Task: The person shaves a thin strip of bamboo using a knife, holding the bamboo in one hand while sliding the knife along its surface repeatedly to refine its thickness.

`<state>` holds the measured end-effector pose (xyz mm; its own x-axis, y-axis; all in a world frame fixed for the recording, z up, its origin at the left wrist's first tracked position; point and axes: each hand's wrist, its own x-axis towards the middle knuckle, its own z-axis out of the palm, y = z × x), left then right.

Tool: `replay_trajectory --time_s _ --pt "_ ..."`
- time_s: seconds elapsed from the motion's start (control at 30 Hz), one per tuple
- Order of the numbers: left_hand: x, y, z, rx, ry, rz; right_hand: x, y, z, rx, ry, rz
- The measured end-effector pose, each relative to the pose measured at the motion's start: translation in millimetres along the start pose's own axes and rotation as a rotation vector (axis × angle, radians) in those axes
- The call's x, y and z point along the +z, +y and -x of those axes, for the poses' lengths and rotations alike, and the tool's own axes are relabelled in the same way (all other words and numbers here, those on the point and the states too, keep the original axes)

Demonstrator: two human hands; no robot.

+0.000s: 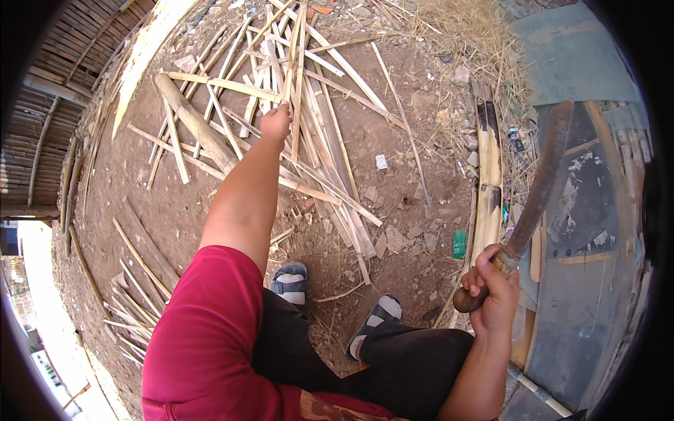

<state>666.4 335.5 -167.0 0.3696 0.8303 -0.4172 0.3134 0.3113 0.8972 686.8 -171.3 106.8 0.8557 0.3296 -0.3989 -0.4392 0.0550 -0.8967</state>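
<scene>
In my right hand (493, 289) is a machete, its wooden handle (472, 300) wrapped by my fingers. The long, dark, curved blade (544, 179) points up and away at the right. My left arm reaches far forward over a loose heap of split bamboo strips (319, 126). The fingers of my left hand (276, 121) are closed at the end of a pale bamboo strip (225, 85), which stretches off to the left. Other strips cross just beyond that hand, and part of the grip is hidden. Under the strips on the left lies a thick round pole (196, 121).
A thick bamboo pole with black scorch marks (489, 161) lies along the right, beside dark sheeting (586, 203). Dry straw (463, 35) covers the far right ground. More thin strips (137, 309) lie at left. My sandalled feet (289, 283) stand on dirt strewn with rubble.
</scene>
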Motion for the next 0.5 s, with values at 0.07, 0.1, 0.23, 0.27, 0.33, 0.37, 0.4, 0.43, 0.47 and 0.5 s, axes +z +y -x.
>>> replay_trajectory --time_s 0.07,0.1,0.23,0.27,0.33,0.37,0.4,0.43,0.47,0.5 --pt "-21 -1 -7 0.111 0.105 -0.159 0 -3 0 0.007 -0.028 0.013" --pt "-31 7 7 0.129 0.197 -0.301 0 -3 2 0.012 -0.031 0.013" --pt "-103 48 93 0.265 0.405 -0.529 0 -6 11 0.012 -0.049 0.088" --pt "-139 37 89 0.320 0.454 -0.431 2 -10 12 -0.001 -0.076 0.094" --pt "-195 34 119 0.385 0.502 -0.333 6 -12 16 -0.012 -0.104 0.109" --pt "-224 25 130 0.460 0.507 -0.262 5 -11 17 -0.031 -0.120 0.110" --pt "-245 22 150 0.440 0.477 -0.212 4 -11 20 -0.041 -0.134 0.123" --pt "-259 22 175 0.422 0.444 -0.163 2 -11 24 -0.052 -0.145 0.134" --pt "-268 19 203 0.435 0.409 -0.086 0 -11 27 -0.067 -0.160 0.141" --pt "-280 15 234 0.446 0.376 -0.012 1 -12 30 -0.076 -0.154 0.154"
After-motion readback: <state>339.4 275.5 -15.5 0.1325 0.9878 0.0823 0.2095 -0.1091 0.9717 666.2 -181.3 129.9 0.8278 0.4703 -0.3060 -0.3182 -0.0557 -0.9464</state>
